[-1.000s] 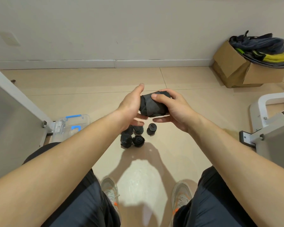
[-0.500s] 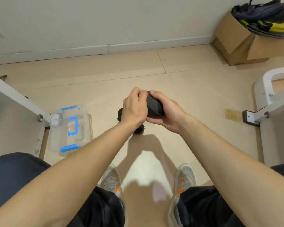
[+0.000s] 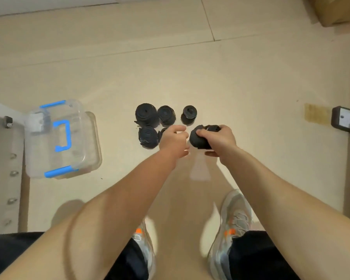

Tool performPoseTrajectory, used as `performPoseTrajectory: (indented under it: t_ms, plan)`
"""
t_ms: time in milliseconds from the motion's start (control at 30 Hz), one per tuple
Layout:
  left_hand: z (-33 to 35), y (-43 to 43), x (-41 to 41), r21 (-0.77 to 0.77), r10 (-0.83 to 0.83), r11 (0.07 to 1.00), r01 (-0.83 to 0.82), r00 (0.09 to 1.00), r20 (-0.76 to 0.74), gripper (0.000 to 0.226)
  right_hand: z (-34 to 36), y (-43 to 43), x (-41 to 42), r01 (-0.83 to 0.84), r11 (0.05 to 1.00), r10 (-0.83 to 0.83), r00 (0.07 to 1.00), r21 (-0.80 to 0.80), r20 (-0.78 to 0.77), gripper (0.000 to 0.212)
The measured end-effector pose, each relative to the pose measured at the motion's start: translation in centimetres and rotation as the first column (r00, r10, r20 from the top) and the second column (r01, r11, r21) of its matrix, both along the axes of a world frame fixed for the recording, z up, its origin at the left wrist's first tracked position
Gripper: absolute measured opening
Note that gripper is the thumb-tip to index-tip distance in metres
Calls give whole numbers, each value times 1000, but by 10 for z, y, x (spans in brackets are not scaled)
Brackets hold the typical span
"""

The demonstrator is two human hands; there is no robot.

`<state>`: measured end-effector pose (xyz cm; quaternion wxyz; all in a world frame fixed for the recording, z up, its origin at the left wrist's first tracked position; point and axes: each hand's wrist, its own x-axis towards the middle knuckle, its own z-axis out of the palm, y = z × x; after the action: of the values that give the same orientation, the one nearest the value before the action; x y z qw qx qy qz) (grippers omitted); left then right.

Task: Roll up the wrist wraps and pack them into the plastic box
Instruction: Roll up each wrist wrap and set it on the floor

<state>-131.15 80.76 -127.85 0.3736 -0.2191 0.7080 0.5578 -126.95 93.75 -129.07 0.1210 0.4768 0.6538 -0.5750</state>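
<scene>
A person's right hand [image 3: 218,138] grips a rolled black wrist wrap [image 3: 200,139] above a tiled floor [image 3: 230,77], the thumb laid over the top of the roll and the fingers curled round its far and under sides, so that the bundle juts out to the left of the fist. The left hand [image 3: 174,142] hovers just beside it, thumb and fingers loosely bent in a half-open curve towards the roll with a thin gap between, and nothing is seen in its hold. Both bare forearms reach forward and down from the bottom of the view, the wrists close together over the space between two grey trainers with orange marks, the left trainer [image 3: 143,241] and the right trainer [image 3: 235,217]. On the floor just beyond the hands stand more rolled wraps on end: a large roll [image 3: 146,117], a second roll [image 3: 166,115] touching it, a third roll [image 3: 189,115] set slightly apart to the right, a fourth roll [image 3: 148,137] in front of the first, and a fifth roll [image 3: 162,131] mostly hidden behind the left hand. Well to the left sits the clear plastic box [image 3: 49,158] with its lid on, blue handle [image 3: 64,136] and blue latches in place; what it holds cannot be made out through the blurred plastic. It stands against a white metal frame [image 3: 2,142].
</scene>
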Motion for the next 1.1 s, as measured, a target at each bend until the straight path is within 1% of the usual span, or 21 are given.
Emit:
performPoseTrajectory:
  t_ms: [67,167,267,333,400,533,567,633,700,767,800,833,900,933,1000,1100]
  plan:
    - [-21,6,0,4,5,1000,-5,1000,-5,26,-24,1,-10,-22,997,20,999,78,26,55]
    - [-45,17,-5,44,44,998,-47,996,82,34,-54,0,-26,-56,988,50,998,147,44,57]
    - [-65,22,-10,42,106,993,-112,987,117,39,-77,-3,-37,-81,988,75,996,135,45,67]
    - [-73,25,-10,38,108,993,-113,988,114,37,-85,-5,-40,-80,991,76,996,106,41,71]
    - [-77,27,-9,32,99,994,-103,989,114,36,-88,-8,-38,-72,994,71,997,83,17,60]
    - [-78,31,-6,51,98,993,-105,988,119,44,-91,-8,-29,-59,997,60,998,41,-20,45]
    - [-75,30,-6,55,86,994,-93,989,121,41,-89,-8,-27,-58,998,58,998,23,-22,41]
    - [-69,28,-6,63,55,996,-63,991,122,24,-88,-6,-22,-71,997,71,997,3,-21,38]
    - [-59,25,-5,54,32,998,-39,992,120,22,-79,-8,-16,-89,996,90,996,13,-15,35]
    - [-49,21,-4,44,14,999,-19,995,103,16,-68,-8,-11,-90,996,90,996,26,-9,28]
    - [-43,18,-4,46,5,999,-10,995,95,18,-64,-8,-8,-88,996,88,996,26,4,31]
    - [-38,16,-4,51,1,999,-6,995,96,23,-61,-8,-5,-90,996,89,996,25,23,40]
    - [-26,8,-4,58,-1,998,-5,994,113,28,-52,-6,0,-97,995,95,994,37,62,68]
    - [-21,4,-3,64,-8,998,1,993,118,26,-47,-5,2,-102,994,98,993,50,68,74]
    - [-13,-7,-1,57,-17,998,11,994,107,19,-37,-5,5,-109,991,103,992,82,68,76]
    - [-3,-22,0,11,-20,1000,19,997,69,14,-19,-8,6,-116,986,108,992,124,65,71]
